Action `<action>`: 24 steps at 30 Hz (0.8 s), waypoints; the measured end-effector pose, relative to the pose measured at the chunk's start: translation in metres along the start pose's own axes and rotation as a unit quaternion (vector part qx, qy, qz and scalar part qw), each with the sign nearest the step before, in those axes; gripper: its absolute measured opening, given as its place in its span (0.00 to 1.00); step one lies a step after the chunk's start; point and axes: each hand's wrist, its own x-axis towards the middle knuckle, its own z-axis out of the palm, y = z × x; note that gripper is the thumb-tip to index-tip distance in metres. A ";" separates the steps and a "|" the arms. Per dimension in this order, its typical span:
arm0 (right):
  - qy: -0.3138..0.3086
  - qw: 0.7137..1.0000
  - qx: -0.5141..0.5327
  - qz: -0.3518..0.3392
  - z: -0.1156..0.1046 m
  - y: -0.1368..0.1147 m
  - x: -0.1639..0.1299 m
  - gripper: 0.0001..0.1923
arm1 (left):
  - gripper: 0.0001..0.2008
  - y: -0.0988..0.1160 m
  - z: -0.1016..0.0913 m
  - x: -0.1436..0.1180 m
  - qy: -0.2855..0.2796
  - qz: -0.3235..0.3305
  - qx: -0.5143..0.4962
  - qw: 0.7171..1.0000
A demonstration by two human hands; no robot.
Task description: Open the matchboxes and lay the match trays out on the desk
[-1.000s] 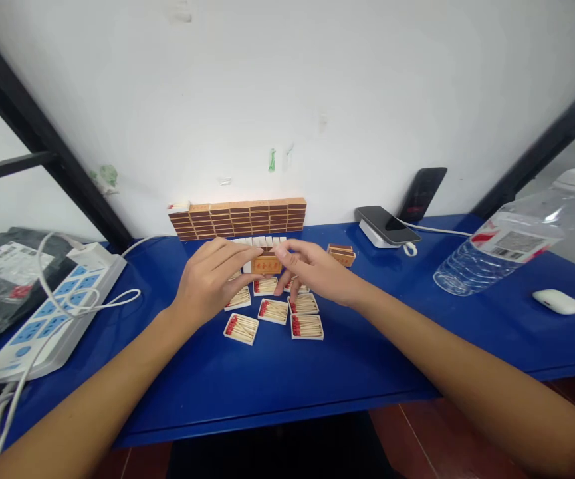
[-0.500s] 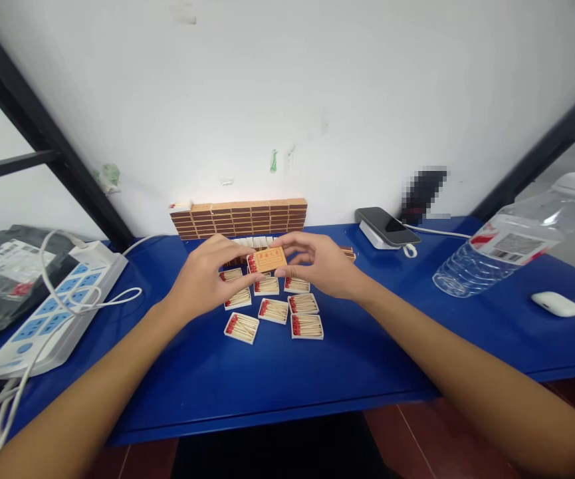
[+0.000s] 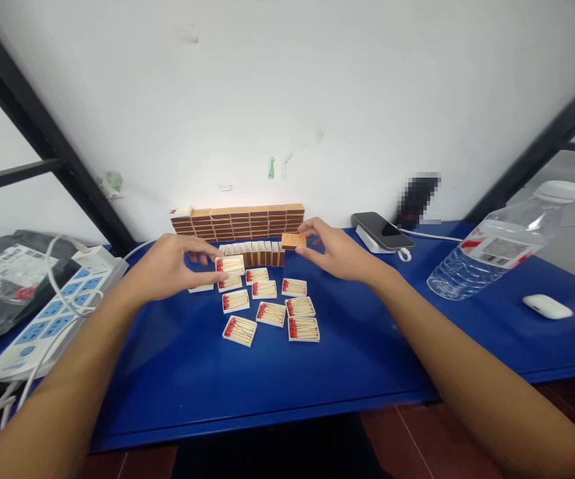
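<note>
Matches (image 3: 234,263) fill the white tray (image 3: 236,273) pinched in your left hand (image 3: 165,269); your right hand (image 3: 340,254) grips an orange matchbox sleeve (image 3: 293,241) near the standing row (image 3: 261,257).

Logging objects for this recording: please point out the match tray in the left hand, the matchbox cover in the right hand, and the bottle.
Match tray (image 3: 235,273), head view: on its near wall.
Matchbox cover (image 3: 293,240), head view: on its orange face.
Bottle (image 3: 497,248), head view: on its label.
</note>
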 end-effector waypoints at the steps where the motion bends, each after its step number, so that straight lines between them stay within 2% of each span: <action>1: 0.002 1.000 -0.004 0.011 0.000 0.004 0.001 0.26 | 0.20 -0.002 -0.006 -0.002 -0.044 -0.026 0.002 0.999; 3: 0.002 1.000 -0.015 0.011 0.000 0.010 0.004 0.26 | 0.19 -0.004 -0.016 -0.005 -0.139 -0.067 0.013 0.988; 5: 0.004 1.000 -0.030 0.001 0.002 0.013 0.006 0.20 | 0.17 -0.004 -0.023 -0.009 -0.215 -0.096 0.009 0.972; 7: 0.009 1.000 -0.023 0.013 0.002 0.014 0.006 0.17 | 0.16 -0.004 -0.026 -0.012 -0.254 -0.114 -0.002 0.960; 10: 0.004 0.997 0.040 0.066 0.001 0.015 0.006 0.20 | 0.14 -0.004 -0.025 -0.015 -0.287 -0.137 -0.010 0.948; 13: -0.019 0.994 0.052 0.093 0.002 0.016 0.004 0.23 | 0.10 -0.004 -0.022 -0.016 -0.313 -0.178 -0.005 0.933; 17: -0.047 0.993 -0.061 0.084 0.011 0.018 0.004 0.21 | 0.11 -0.001 -0.015 -0.014 -0.334 -0.207 0.033 0.919; 21: -0.070 0.987 -0.118 0.081 0.020 0.016 0.004 0.21 | 0.14 0.000 -0.012 -0.013 -0.321 -0.194 0.058 0.925; 24: -0.069 0.986 -0.124 0.092 0.023 0.013 0.003 0.20 | 0.16 -0.006 -0.015 -0.011 -0.286 -0.175 0.047 0.941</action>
